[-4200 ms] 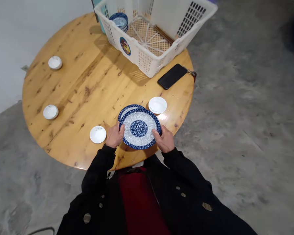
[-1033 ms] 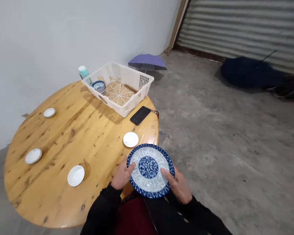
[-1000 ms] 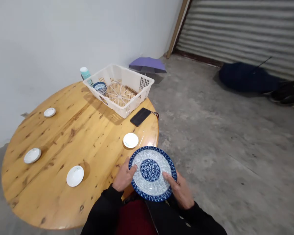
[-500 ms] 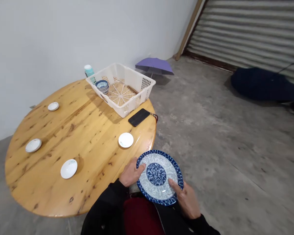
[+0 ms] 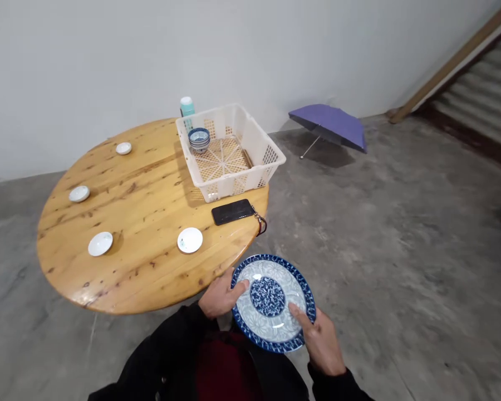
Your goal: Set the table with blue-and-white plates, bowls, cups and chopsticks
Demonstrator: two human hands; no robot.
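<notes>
I hold a blue-and-white patterned plate point(image 5: 271, 301) in front of my chest, off the table's near right edge. My left hand point(image 5: 220, 294) grips its left rim with the thumb on top. My right hand point(image 5: 319, 338) grips its lower right rim, thumb on the plate's face. Whether more plates are stacked under it I cannot tell. The round wooden table point(image 5: 150, 206) lies to my left.
On the table are several small white saucers point(image 5: 189, 240), a black phone point(image 5: 232, 211) with a strap, and a white plastic basket point(image 5: 229, 150) holding stacked blue bowls point(image 5: 199, 138). A teal bottle point(image 5: 187, 106) stands behind it. An open purple umbrella point(image 5: 329, 123) lies on the concrete floor.
I have lifted the plate off the table and carried it rightward past the table edge. My view has swung to the right around the table; both hands keep their grip.
</notes>
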